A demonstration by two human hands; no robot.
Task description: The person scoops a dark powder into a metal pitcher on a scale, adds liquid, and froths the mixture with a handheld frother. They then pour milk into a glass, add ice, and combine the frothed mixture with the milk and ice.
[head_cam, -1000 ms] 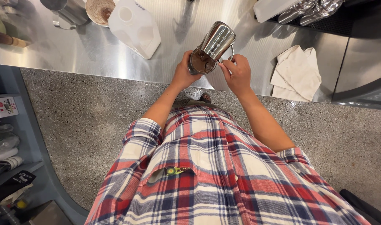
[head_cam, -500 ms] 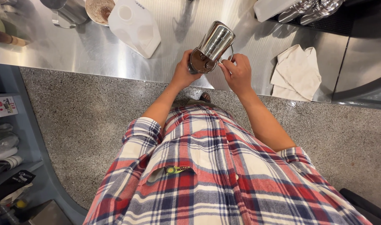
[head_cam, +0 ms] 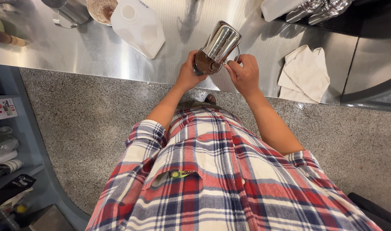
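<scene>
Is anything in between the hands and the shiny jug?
No. Both hands already touch the jug: the right hand grips its handle, and the left hand is against its rim. Nothing sits between them.

Speckled grey terrazzo floor (head_cam: pixel 97 128); brushed stainless-steel counter (head_cam: pixel 75 51), overhead light reflected in it; grey shelving unit (head_cam: pixel 16 141) set at left, a dark recess (head_cam: pixel 375 21) at upper right.

- Bright, even overhead lighting; the stainless steel counter (head_cam: pixel 97 47) carries broad streaked glare.
- The tilted steel pitcher (head_cam: pixel 216 45) shows sharp specular highlights (its brown interior stays dark).
- Soft shadows lie on the speckled floor (head_cam: pixel 88 128) below the counter edge.
- Focus is crisp centrally; wide-angle distortion bends the edges.
</scene>
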